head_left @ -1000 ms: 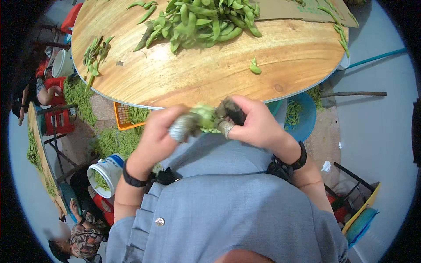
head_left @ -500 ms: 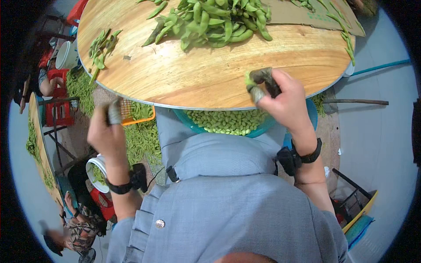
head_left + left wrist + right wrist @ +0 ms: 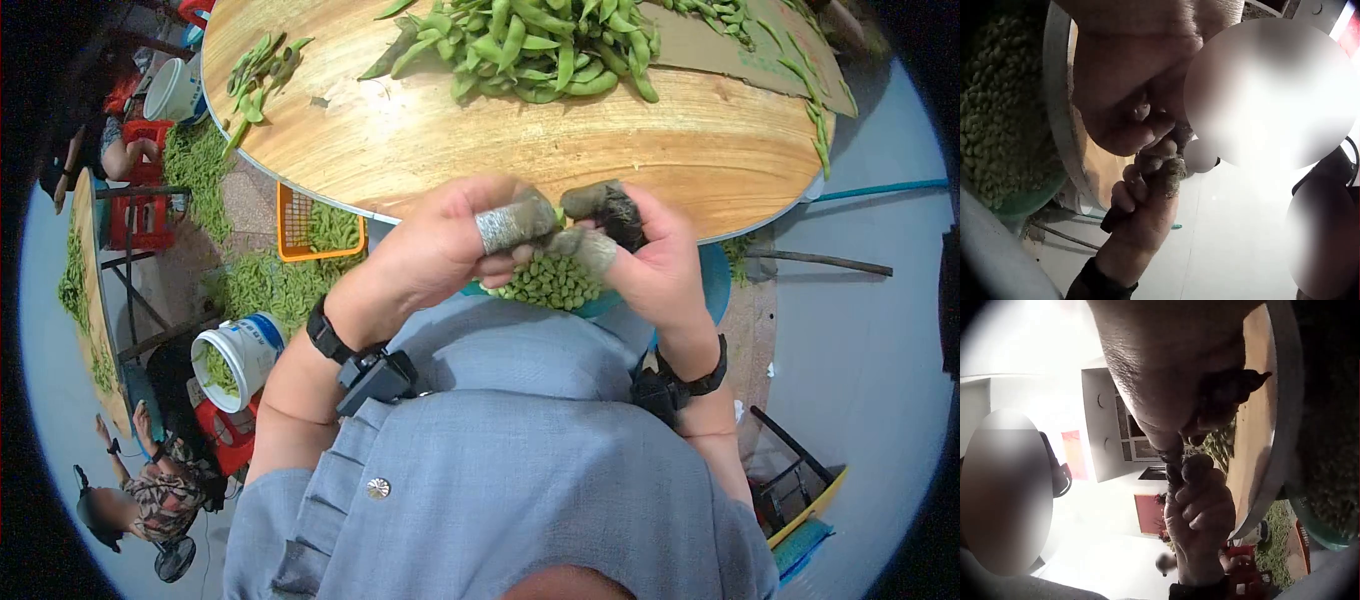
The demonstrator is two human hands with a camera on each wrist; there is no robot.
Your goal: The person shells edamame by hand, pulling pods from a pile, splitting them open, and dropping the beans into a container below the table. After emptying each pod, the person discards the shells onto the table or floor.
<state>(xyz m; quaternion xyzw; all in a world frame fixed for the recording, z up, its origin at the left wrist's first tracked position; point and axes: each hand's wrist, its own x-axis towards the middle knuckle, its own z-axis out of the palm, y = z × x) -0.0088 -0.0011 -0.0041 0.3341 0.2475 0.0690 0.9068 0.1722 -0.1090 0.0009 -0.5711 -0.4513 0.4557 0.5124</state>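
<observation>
Above the front edge of the round wooden table [image 3: 450, 150], both hands meet fingertip to fingertip. The left hand [image 3: 440, 240], silvery tape round its thumb, pinches at a green soybean pod [image 3: 559, 215], of which only a sliver shows between the fingers. Thumb and dark-covered forefinger of the right hand [image 3: 655, 250] grip the pod's other side. Below them, a teal basin [image 3: 598, 305] in the lap holds many shelled green beans [image 3: 548, 280]. A large heap of soybean pods [image 3: 540, 50] lies farther back on the table.
Cardboard [image 3: 740, 55] with stray pods covers the table's far right. Darker pods [image 3: 262, 75] lie at its left. An orange basket [image 3: 292, 225], a white bucket [image 3: 245, 360] and spread pods [image 3: 265, 300] are on the floor at left. Another person [image 3: 150, 505] sits at lower left.
The lone pod near the table's front was picked up by the right hand. The left hand swung out left, then came back in to meet the right hand over the basin.
</observation>
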